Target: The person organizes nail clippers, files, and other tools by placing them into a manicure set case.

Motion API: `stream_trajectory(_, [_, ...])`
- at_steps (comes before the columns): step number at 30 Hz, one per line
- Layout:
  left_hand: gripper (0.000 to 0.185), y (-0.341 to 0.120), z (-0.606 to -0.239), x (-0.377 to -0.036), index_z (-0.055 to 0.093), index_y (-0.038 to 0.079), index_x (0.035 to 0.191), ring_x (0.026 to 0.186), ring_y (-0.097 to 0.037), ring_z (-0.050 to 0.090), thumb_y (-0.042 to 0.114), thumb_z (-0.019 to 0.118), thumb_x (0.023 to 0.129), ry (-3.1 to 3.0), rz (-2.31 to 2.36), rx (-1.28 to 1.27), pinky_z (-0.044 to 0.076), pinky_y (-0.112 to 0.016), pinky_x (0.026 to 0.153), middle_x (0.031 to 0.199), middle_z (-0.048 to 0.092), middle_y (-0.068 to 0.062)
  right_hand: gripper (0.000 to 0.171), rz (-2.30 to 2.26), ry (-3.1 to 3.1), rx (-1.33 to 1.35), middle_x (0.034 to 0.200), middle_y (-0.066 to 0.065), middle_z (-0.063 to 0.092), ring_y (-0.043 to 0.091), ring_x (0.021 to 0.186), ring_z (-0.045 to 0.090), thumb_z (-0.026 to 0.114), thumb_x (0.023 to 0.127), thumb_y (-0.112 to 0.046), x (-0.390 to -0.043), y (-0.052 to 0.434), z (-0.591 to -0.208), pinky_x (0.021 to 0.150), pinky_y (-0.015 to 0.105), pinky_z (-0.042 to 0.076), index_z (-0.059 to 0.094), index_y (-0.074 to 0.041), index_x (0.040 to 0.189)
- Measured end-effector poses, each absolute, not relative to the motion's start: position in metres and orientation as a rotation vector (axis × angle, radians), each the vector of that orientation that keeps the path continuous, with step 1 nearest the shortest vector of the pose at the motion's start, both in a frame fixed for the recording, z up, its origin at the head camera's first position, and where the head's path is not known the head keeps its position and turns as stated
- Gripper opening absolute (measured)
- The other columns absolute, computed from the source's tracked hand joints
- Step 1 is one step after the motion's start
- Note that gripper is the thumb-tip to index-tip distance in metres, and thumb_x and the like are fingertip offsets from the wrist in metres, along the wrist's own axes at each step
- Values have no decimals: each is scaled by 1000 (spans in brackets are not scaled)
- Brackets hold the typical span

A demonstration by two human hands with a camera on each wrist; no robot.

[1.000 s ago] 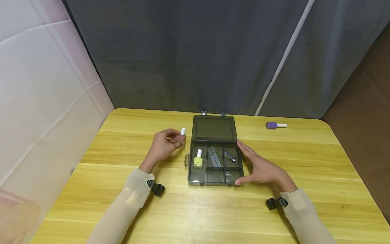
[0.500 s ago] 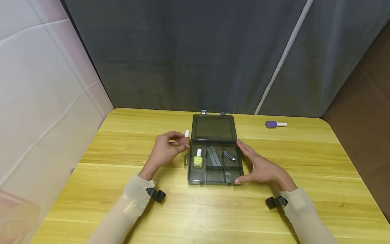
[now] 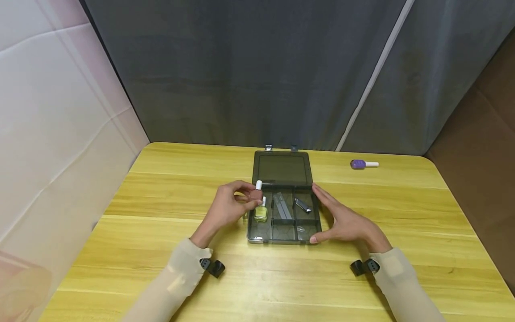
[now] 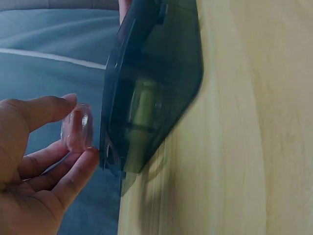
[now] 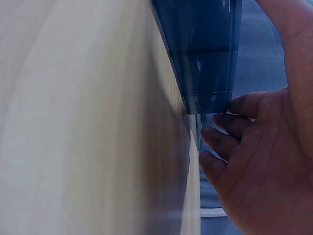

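Holding a brown nail polish bottle (image 3: 256,194) pinched, the left hand (image 3: 225,206) hovers over the organizer box (image 3: 281,232) (yellow bottle (image 3: 261,212) already inside). The right hand (image 3: 346,222), fingers straight, steadies the box; the purple bottle (image 3: 359,164) lies on the desk (image 3: 161,188), not yet packed.

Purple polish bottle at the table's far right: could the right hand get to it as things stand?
Probably yes. The right hand rests open against the organizer box and holds nothing, and only bare table lies between it and the purple bottle. It would have to leave the box first.

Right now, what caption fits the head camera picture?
Left hand holds pink polish bottle over open box; right hand steadies it.
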State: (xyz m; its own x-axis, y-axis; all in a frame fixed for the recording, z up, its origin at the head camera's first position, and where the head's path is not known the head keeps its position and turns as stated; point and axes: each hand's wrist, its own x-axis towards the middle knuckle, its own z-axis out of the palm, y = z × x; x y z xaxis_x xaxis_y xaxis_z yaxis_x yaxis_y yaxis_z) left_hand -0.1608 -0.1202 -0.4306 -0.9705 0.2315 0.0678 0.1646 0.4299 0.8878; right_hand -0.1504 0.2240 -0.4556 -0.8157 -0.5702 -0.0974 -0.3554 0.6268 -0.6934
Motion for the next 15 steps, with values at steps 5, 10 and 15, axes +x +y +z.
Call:
stream_trajectory(5, [29,-118,-430,-158,71,1,115,95,-22,72,15,79,91,2635,1579,396,62,-28,81,108,72,-12,138,-993,2541,-740,175,6,-4,38,160,6,91,71,-56,-150,224,-455,123,64,21,0,-16,167])
stream_trajectory(10, [44,-122,-432,-155,69,4,124,98,-26,72,28,81,90,2704,1478,410,61,-38,86,117,70,-11,138,-991,2540,-736,175,5,-4,37,160,6,90,70,-56,-150,224,-455,123,64,21,0,-17,167])
stream_trajectory(15, [76,-128,-437,-154,55,9,144,123,-35,62,45,85,83,2750,1268,497,54,-51,102,144,56,-11,138,-984,2542,-732,175,4,-5,37,160,6,90,70,-57,-149,225,-455,123,64,21,0,-17,167])
